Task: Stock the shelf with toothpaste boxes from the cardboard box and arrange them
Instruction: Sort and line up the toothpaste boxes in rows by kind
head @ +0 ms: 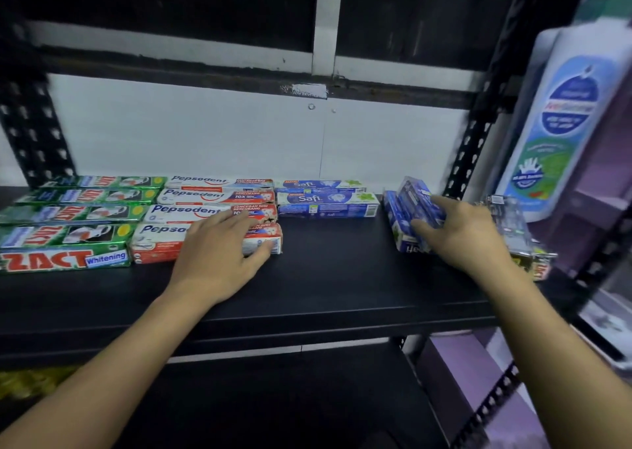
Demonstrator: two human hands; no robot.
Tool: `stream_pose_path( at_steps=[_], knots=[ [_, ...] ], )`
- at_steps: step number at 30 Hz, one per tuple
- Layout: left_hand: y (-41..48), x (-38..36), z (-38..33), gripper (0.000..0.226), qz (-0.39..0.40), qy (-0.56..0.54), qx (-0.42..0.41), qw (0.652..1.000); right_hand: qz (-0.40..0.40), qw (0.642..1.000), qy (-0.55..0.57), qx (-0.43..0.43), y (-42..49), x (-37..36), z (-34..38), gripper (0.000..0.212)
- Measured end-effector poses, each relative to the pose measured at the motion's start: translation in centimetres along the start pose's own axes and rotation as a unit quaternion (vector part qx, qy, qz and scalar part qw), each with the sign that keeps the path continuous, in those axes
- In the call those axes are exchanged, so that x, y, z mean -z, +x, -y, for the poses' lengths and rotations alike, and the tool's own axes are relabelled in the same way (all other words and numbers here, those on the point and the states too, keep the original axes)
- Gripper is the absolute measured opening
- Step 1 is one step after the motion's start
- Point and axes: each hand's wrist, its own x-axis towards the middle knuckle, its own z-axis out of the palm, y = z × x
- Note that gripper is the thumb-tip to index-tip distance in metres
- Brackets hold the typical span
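Touching Pepsodent box [154, 242], gripping blue box [415, 194] (Zact [65, 259], Safi [328, 202])

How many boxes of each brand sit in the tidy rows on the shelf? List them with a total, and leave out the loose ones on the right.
Zact boxes, green: 4
Pepsodent boxes, red and white: 4
Safi boxes, blue: 2
Total: 10
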Motion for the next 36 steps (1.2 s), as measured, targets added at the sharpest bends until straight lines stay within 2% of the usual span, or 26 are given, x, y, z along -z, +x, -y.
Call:
stream_pose_path(
  at_steps=[8, 10, 12, 15, 18, 21, 24, 27, 31, 34, 36],
  knots=[
    [0.0, -0.1, 0.0, 0.059, 0.002, 0.001, 0.005, 1.000, 0.055, 0.996, -0.052, -0.044, 1.4, -0.3, -0.2, 0.031],
    [-0.1, 0.0, -0.1, 0.059, -0.002, -0.004, 0.006, 1.000, 0.019, 0.999, -0.025, -0.027, 1.1, -0.5, -0.3, 0.026],
    [-0.3, 0.1, -0.3, 0.058, -0.007, -0.011, 0.005, 1.000, -0.054, 0.998, 0.019, -0.002, -0.1, -0.5, -0.4, 0.023],
    [-0.3, 0.2, -0.4, 0.055, -0.012, -0.010, 0.004, 1.000, -0.147, 0.982, 0.114, 0.031, -2.7, -0.5, -0.3, 0.018],
    [-0.2, 0.2, -0.3, 0.055, -0.017, -0.017, 0.003, 1.000, -0.191, 0.964, 0.166, 0.083, -5.4, -0.7, -0.3, 0.017],
    [-0.2, 0.1, -0.2, 0.056, -0.016, -0.018, 0.002, 1.000, -0.164, 0.958, 0.205, 0.112, -7.7, -1.2, -0.7, 0.023],
    [-0.2, 0.1, -0.3, 0.057, -0.015, -0.017, 0.001, 1.000, -0.136, 0.960, 0.132, 0.208, -8.9, -2.5, -1.2, 0.023],
    [-0.2, 0.1, -0.2, 0.058, -0.013, -0.018, 0.001, 1.000, -0.086, 0.946, 0.078, 0.302, -9.3, -3.0, -1.5, 0.028],
    [-0.2, 0.1, -0.2, 0.058, -0.010, -0.023, 0.002, 1.000, -0.004, 0.942, 0.163, 0.293, -10.2, -1.7, -0.8, 0.042],
    [-0.2, 0.2, -0.3, 0.057, -0.011, -0.024, 0.001, 1.000, 0.006, 0.933, 0.190, 0.305, -11.3, -2.2, -0.2, 0.047],
    [-0.3, 0.2, -0.2, 0.057, -0.010, -0.020, 0.001, 1.000, 0.005, 0.940, 0.186, 0.285, -11.6, -2.6, -0.2, 0.052]
  ],
)
